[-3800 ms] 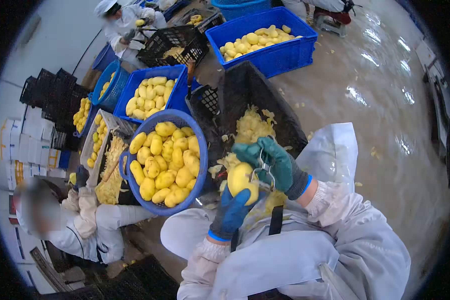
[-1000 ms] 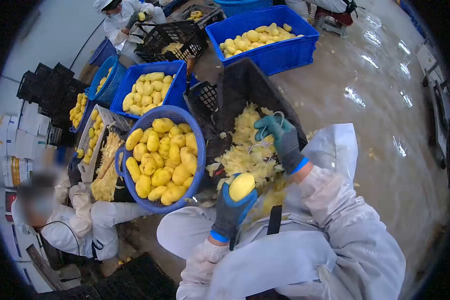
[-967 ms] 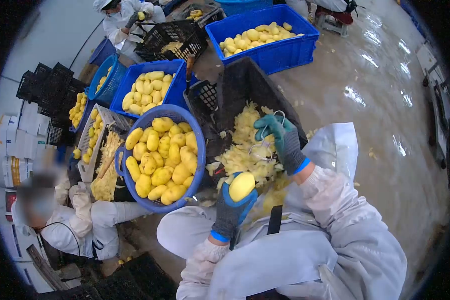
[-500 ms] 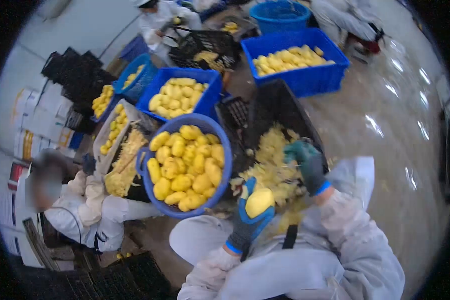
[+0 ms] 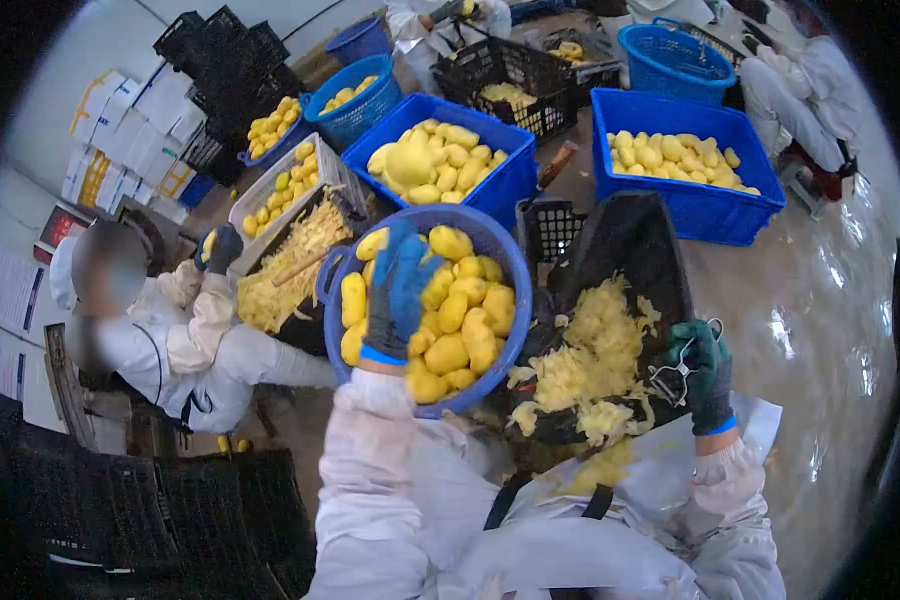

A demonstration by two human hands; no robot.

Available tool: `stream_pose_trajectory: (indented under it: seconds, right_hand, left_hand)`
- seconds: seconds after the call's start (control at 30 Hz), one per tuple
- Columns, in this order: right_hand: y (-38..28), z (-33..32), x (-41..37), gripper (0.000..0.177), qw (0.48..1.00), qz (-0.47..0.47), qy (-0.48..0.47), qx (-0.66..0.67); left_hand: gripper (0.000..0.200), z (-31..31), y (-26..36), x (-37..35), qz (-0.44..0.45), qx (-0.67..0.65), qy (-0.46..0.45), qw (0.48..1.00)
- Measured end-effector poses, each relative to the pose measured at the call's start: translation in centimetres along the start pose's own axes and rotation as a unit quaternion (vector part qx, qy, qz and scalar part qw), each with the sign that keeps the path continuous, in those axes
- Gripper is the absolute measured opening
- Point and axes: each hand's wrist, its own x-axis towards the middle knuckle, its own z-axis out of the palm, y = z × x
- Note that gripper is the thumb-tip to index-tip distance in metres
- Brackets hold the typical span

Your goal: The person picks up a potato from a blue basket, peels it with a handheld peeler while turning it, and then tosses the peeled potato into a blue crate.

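Note:
My left hand, in a grey and blue glove, is raised over the round blue basket of yellow potatoes. Its fingers are stretched out and hold nothing. Beyond the fingertips, a blurred peeled potato appears in the air above the blue crate of peeled potatoes. On the right, my green-gloved right hand grips a metal peeler. It is beside a black bin with a heap of pale peelings before my lap.
To the left sits a person holding a potato beside peelings and a pale crate. Another blue crate of potatoes stands at the back right, near a blue basket. Black crates are stacked far left; people work behind.
My left hand has gone forward and left from my lap and let go of the peeled potato, now over the blue crate. My right hand has moved right, off the peelings. The view has shifted.

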Motion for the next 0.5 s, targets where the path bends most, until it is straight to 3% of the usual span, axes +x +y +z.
stream_pose_trajectory:
  seconds: [0.03, 0.07, 0.1, 0.13, 0.2, 0.23, 0.33, 0.43, 0.47, 0.5]
  right_hand:
    - [-0.2, 0.3, -0.2, 0.029, 1.000, -0.001, -0.007, -0.004]
    - [-1.7, 1.2, -0.4, 0.028, 0.998, 0.057, 0.007, 0.018]
    - [-1.3, 1.3, -0.1, 0.027, 0.998, 0.059, -0.003, 0.013]
    - [-0.9, 1.1, 0.2, 0.027, 0.998, 0.060, -0.013, 0.008]
    - [-0.6, 1.5, 0.8, 0.026, 0.997, 0.077, -0.012, 0.009]
    - [-0.2, 1.9, 1.0, 0.026, 0.999, 0.050, -0.013, -0.013]
    - [0.2, 1.9, 0.5, 0.027, 0.990, -0.031, -0.025, -0.133]
    - [-0.1, 1.8, 0.3, 0.028, 0.996, 0.077, -0.004, 0.038]
    - [0.2, 1.9, 0.4, 0.030, 0.995, 0.076, 0.011, 0.067]
    - [0.2, 1.7, 0.3, 0.030, 0.996, 0.072, 0.011, 0.057]
  left_hand:
    - [0.034, -0.3, -1.2, -1.0, -0.069, -0.064, -0.057, 0.994]
    - [0.035, -0.7, -2.4, -2.0, -0.144, -0.119, -0.106, 0.977]
    - [0.036, 1.6, -7.2, -5.7, -0.177, -0.149, -0.177, 0.957]
    - [0.040, 3.1, -9.9, -10.0, -0.237, -0.243, -0.261, 0.904]
    - [0.049, 3.3, -9.6, -14.6, -0.235, -0.158, -0.469, 0.837]
    - [0.054, 3.2, -7.9, -14.7, -0.164, 0.024, -0.577, 0.799]
    - [0.062, 3.4, -3.9, -13.6, -0.159, 0.121, -0.560, 0.804]
    - [0.065, 6.0, -6.3, -14.5, -0.157, 0.092, -0.610, 0.771]
    - [0.073, 6.0, -5.7, -12.7, -0.183, 0.093, -0.651, 0.731]
    - [0.076, 7.1, -7.0, -14.0, -0.165, 0.062, -0.652, 0.737]
